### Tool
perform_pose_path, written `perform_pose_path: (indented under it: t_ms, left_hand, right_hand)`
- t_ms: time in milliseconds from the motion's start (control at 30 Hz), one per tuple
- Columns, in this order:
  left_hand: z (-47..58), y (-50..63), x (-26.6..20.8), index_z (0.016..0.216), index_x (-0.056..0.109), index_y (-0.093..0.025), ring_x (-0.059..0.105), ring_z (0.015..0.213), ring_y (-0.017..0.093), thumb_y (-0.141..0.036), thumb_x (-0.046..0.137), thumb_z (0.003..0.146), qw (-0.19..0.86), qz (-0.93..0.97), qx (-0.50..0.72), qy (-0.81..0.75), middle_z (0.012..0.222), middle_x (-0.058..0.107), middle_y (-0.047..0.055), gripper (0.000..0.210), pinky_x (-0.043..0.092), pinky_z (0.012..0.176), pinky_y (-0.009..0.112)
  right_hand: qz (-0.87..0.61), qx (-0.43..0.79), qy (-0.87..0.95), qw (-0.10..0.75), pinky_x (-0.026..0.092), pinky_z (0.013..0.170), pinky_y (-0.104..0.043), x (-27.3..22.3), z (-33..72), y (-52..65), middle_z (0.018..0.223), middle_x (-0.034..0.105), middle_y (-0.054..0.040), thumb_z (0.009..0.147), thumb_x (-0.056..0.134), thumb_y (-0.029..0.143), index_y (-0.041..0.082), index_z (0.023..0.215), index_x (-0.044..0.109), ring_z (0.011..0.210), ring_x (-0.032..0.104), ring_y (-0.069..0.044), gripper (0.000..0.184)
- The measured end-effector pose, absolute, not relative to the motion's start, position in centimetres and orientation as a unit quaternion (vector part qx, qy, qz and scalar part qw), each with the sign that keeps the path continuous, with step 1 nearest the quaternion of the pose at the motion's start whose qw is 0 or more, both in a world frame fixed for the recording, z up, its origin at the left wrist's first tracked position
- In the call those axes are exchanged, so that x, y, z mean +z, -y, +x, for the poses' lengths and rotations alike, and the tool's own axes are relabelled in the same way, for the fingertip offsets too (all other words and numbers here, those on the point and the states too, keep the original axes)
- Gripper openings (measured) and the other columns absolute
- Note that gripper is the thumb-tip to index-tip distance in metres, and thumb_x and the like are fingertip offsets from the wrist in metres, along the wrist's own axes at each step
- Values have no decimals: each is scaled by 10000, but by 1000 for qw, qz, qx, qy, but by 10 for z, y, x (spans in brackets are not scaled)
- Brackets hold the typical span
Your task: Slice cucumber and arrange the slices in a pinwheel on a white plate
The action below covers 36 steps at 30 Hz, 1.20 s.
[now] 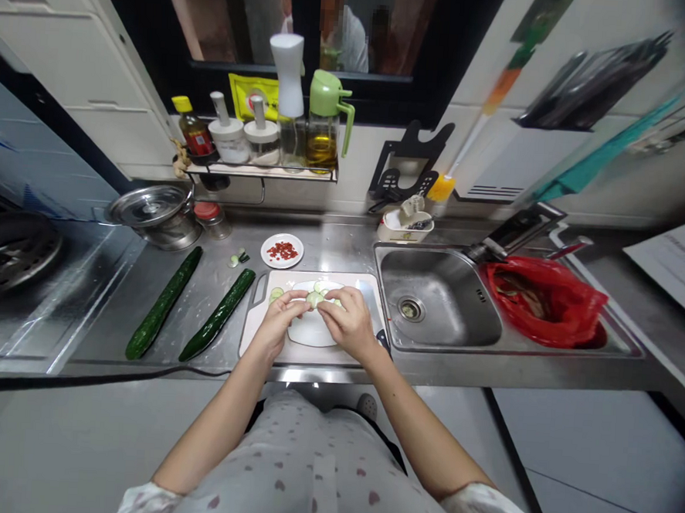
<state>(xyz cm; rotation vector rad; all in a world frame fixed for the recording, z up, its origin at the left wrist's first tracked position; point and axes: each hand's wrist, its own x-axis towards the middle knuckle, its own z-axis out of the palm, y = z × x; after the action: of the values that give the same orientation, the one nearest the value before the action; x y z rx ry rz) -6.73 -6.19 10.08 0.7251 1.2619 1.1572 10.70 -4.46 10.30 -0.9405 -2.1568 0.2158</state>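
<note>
Over a white plate, my left hand and my right hand meet, fingertips pinching pale green cucumber slices between them. The plate rests on a light cutting board with a grey handle slot. A few more cucumber slices lie at the plate's upper left, partly behind my fingers. By my right wrist the dark handle of a knife shows at the board's edge; its blade is hidden. Left of the board lie two whole cucumbers, a nearer one and a farther one.
A small plate of chopped red pieces stands behind the board, with cucumber ends beside it. On the right is a sink with a red plastic bag. A steel pot and a condiment rack are at the back.
</note>
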Motion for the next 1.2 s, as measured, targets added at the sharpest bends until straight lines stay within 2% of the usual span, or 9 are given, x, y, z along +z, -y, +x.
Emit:
perform_pose_path:
  t_ms: [100,233,667,933,1200]
  left_hand:
    - [-65,62,103,934,662,-164,531,607,85,-328,818,545,596,314,528,-517,652,602,-31,450,376,622,211]
    - [-64,61,103,949,663,-167,557,687,86,-277,816,569,590,334,551,-487,699,607,-36,424,411,712,215]
    - [-66,60,87,975,698,-169,535,717,91,-251,768,644,544,402,535,-507,753,606,-17,348,417,710,216]
    - [-66,57,80,919,694,-163,555,745,97,-262,775,623,538,413,529,-511,786,627,-4,322,432,728,220]
    - [-72,51,50,846,674,-147,573,645,99,-273,766,595,576,402,469,-535,676,631,-13,295,454,658,221]
  right_hand:
    - [-361,106,837,398,440,864,-377,101,106,45,927,644,-68,921,530,238,219,932,678,946,517,-207,149]
    - [-363,176,817,411,434,847,-356,100,105,46,870,657,-53,928,522,244,206,894,655,888,549,-190,142]
    - [-458,425,691,364,427,681,-235,89,102,43,730,652,2,813,566,273,178,768,649,704,567,-122,134]
    - [-467,461,669,350,441,672,-236,82,103,41,717,647,0,789,588,307,173,766,652,682,560,-122,150]
    - [-485,457,686,293,429,676,-232,54,110,39,749,672,-16,790,575,276,161,780,675,696,580,-131,153]
